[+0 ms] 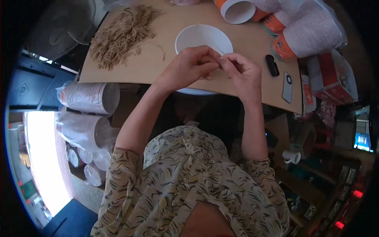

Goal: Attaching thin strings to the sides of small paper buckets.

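Both bare hands are brought together above the near edge of a tan, flat tabletop point(248, 41), the left hand point(191, 66) with fingers curled and the right hand point(245, 74) with thumb and forefinger drawn close, their fingertips nearly meeting; whether anything is pinched there cannot be told, so small is the spot. Just beyond the fingertips, a round white bowl point(197, 34) is partly hidden by them, and a loose heap of light-brown, twisted strands point(122, 37) is spread to its left. At the far right, plastic-wrapped stacks of white-and-orange cups point(314, 33) are laid sideways.
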Demonstrator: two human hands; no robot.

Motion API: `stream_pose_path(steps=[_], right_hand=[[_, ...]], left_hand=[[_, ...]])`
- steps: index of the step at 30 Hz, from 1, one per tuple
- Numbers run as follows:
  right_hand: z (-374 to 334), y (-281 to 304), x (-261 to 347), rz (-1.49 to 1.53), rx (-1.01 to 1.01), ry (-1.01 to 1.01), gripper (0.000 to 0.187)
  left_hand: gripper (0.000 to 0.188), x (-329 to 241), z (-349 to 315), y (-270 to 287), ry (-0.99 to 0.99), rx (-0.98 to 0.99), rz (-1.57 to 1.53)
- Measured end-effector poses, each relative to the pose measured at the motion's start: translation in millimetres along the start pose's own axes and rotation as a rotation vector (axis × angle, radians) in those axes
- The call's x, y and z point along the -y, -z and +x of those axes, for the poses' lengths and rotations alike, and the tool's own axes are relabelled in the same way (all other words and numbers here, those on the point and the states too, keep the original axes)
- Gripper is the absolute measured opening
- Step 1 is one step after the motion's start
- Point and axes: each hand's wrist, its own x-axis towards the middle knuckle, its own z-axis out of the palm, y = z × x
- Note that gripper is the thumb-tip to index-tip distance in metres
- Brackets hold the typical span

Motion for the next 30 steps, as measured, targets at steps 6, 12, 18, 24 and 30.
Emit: stream_pose_path(steps=[6,12,18,24,30], right_hand=[[1,4,3,0.027,0.039,-0.052,0.017],[1,12,13,0.126,0.055,0.05,0.016],[18,20,12,-0.099,0.083,0.287,0.015],[31,2,-14,0.064,0.111,0.263,0.017],[6,12,-6,-0.052,-0.041,0.11,0.017]], left_hand=[[0.015,15,16,2,-0.011,0.104,0.016],[0.018,-1,15,-5,0.141,0.091,-0.263],[0.016,-5,7,7,0.295,0.158,-0.135],[0.02,-10,9,11,0.3,0.2,-0.048],[0.023,-9,8,12,0.33,0.135,-0.169]])
